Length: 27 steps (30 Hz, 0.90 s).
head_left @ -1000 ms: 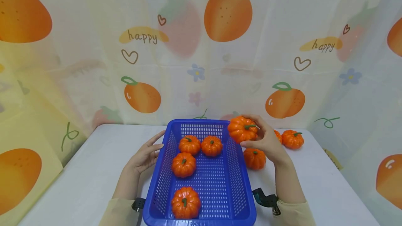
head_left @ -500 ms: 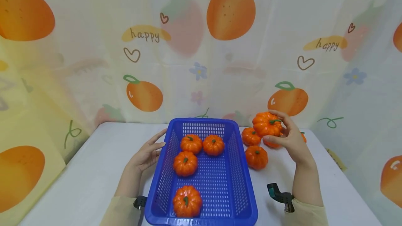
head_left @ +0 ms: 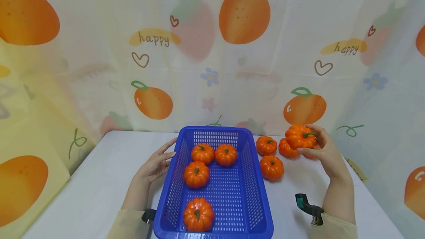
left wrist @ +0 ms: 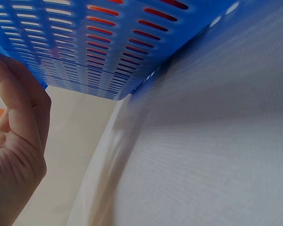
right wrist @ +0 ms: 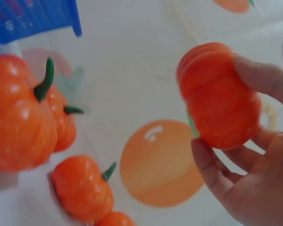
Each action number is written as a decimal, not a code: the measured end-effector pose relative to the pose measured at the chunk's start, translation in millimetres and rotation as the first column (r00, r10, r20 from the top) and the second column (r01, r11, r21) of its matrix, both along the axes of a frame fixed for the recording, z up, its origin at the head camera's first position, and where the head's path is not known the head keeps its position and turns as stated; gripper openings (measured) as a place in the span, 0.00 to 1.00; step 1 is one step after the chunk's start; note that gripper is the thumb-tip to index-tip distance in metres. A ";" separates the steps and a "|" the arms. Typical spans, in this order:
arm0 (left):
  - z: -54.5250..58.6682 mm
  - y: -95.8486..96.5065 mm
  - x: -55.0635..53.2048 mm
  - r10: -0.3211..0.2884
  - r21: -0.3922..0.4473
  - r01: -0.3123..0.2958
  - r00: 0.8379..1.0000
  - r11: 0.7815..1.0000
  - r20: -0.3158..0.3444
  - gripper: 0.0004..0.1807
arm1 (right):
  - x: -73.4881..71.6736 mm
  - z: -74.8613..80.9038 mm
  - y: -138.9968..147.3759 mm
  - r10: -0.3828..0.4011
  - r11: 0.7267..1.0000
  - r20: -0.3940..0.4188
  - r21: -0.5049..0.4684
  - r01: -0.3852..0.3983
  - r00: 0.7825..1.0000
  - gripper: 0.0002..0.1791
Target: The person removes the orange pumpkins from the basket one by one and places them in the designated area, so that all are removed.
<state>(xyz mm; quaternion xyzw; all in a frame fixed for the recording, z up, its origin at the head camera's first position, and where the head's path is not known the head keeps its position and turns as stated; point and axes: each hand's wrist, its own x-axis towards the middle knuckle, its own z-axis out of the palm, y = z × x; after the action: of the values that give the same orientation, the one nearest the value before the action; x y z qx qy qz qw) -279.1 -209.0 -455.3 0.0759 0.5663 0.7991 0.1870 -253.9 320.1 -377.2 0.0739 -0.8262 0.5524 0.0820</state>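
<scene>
My right hand point(head_left: 327, 154) holds a small orange toy pumpkin point(head_left: 300, 137) with a green stem, thumb on one side and fingers on the other. In the right wrist view, the gripped pumpkin point(right wrist: 217, 96) is raised in front of the printed cloth. Its outline overlaps other pumpkins at the table's right in the head view. Along the left side of a blue plastic basket point(head_left: 268, 209), my left hand point(head_left: 154, 165) rests with its fingers extended at the wall. Several pumpkins lie inside the basket, one of them a pumpkin point(head_left: 198, 215) near its front.
Right of the basket, on the white table point(head_left: 89, 183), sit a near pumpkin point(head_left: 271, 168), one behind it point(head_left: 266, 145) and another point(head_left: 287, 148) farther right, with one more partly hidden by the right hand. A fruit-printed cloth point(head_left: 232, 73) hangs behind the table.
My right hand has carried its pumpkin rightward, from above the basket's right rim to over the pumpkins at the table's right, and slightly down in the last half second. The left hand stays put.
</scene>
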 end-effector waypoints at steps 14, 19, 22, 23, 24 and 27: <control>-0.2 0.7 -0.8 0.007 -0.005 -0.007 1.000 1.000 0.009 0.35 | -7.2 -34.7 36.4 0.034 0.997 0.167 0.064 -0.045 0.985 0.43; -0.2 0.3 -1.4 0.002 -0.003 -0.002 1.000 1.000 0.007 0.35 | -6.4 -41.3 40.2 0.070 0.992 0.222 0.084 -0.091 0.973 0.44; -0.1 0.2 -1.1 -0.002 -0.002 0.002 1.000 1.000 0.008 0.35 | -5.1 -45.0 42.4 0.087 0.984 0.267 0.126 -0.125 0.960 0.46; -0.1 0.2 -0.9 -0.003 -0.002 0.003 1.000 1.000 0.007 0.35 | -4.7 -46.3 43.1 0.094 0.981 0.280 0.137 -0.136 0.955 0.46; 0.0 0.2 -0.8 -0.003 0.000 0.003 1.000 1.000 0.007 0.35 | -4.3 -47.6 43.9 0.099 0.979 0.297 0.143 -0.147 0.950 0.46; -0.1 -0.1 -0.5 -0.002 0.007 0.002 1.000 1.000 0.006 0.35 | -4.0 -52.2 46.1 0.126 0.975 0.329 0.131 -0.178 0.936 0.46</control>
<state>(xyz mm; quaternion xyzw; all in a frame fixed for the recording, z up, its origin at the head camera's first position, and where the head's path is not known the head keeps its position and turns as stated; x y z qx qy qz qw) -279.5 -209.0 -455.4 0.0747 0.5628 0.8012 0.1892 -257.9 366.2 -429.4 0.0536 -0.8615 0.4945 -0.1018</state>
